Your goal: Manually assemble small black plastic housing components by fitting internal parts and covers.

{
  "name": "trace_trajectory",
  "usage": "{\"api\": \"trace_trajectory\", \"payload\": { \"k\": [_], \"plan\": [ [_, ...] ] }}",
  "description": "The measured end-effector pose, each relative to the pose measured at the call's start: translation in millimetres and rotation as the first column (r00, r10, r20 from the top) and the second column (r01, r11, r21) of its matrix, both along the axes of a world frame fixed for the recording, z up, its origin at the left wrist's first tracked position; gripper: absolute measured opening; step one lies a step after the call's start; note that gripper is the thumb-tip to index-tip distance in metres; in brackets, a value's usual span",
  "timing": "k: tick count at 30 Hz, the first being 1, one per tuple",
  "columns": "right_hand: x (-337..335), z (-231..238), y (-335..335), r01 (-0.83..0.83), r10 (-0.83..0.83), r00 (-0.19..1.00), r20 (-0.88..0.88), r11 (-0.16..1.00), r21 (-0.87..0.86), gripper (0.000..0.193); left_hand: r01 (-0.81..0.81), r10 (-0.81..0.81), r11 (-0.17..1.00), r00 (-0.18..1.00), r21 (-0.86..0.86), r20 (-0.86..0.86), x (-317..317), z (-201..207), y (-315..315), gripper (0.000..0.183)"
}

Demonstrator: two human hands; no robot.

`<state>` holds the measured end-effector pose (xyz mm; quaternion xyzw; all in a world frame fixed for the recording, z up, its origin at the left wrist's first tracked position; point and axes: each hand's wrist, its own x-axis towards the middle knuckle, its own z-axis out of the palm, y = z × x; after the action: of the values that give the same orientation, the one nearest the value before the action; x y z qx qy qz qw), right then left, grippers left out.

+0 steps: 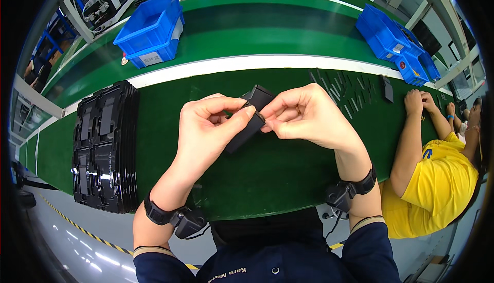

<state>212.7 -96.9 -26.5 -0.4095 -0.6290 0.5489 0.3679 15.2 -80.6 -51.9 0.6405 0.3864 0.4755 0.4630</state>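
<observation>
A black rectangular block-like part is held up at a slant over the middle of the green work surface. My left hand is closed on it, thumb and forefinger pinching near its middle. My right hand comes from the other side, its thumb and forefinger pinched together at the part's right edge. Something small and dark shows at those right fingertips, too hidden to name. Part of the block lies behind my left fingers.
Stacked black moulded trays stand at the left. Several thin strips and a dark flat piece lie at right. Blue bins and more blue bins stand farther back. A co-worker in yellow sits at right, hands over the table.
</observation>
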Motion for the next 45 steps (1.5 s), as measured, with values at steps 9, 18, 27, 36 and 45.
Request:
{"api": "trace_trajectory", "payload": {
  "k": [9, 18, 27, 36, 45],
  "plan": [
    [-3, -1, -1, 0.071, -0.07, 0.995, 0.072, 0.997, -0.008, 0.011, -0.006, 0.006, 0.999, 1.0, 0.046, -0.015, 2, -4, -1, 0.012],
    [-9, -3, -3, 0.098, -0.117, 0.982, 0.146, 0.986, 0.135, 0.008, -0.036, 0.039, 0.997, 0.998, 0.068, -0.049, 3, -3, -4, 0.012],
    [-6, -5, -2, 0.073, -0.085, 0.993, 0.088, 0.989, 0.129, 0.011, -0.03, 0.032, 0.998, 0.999, 0.051, -0.024, 3, -1, -3, 0.012],
    [-4, -5, 1, 0.047, -0.133, 0.958, -0.256, 0.947, -0.316, 0.029, 0.003, -0.009, 0.988, 0.999, 0.155, 0.042, -1, 4, 3, 0.015],
    [-9, -12, 2, 0.065, -0.193, 0.934, -0.302, 0.919, -0.388, 0.021, -0.037, 0.044, 0.975, 0.999, 0.221, -0.026, 3, 3, 1, 0.015]
  ]
}}
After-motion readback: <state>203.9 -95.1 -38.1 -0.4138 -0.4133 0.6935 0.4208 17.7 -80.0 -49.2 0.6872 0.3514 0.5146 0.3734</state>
